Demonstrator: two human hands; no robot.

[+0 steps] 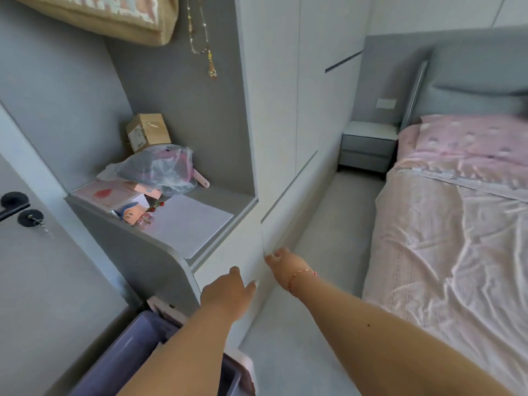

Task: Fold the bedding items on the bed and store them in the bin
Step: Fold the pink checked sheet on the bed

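Observation:
A bed (445,252) on the right is covered with a wrinkled pink sheet, and a pink patterned pillow (471,138) lies at its head. A purple bin (137,352) with a pink rim stands at the bottom left, under my left forearm. My left hand (228,295) rests flat against the white wardrobe door (228,258) with fingers apart. My right hand (283,261), with a thin bracelet at the wrist, has its fingertips curled on the edge of that door. Neither hand holds any bedding.
A grey shelf niche (200,215) on the left holds a cardboard box (147,131), a plastic bag (160,167), pink boxes and a white sheet of paper. A door with a black handle (14,204) is far left. A grey nightstand (368,147) stands beside the headboard. A floor aisle runs between wardrobe and bed.

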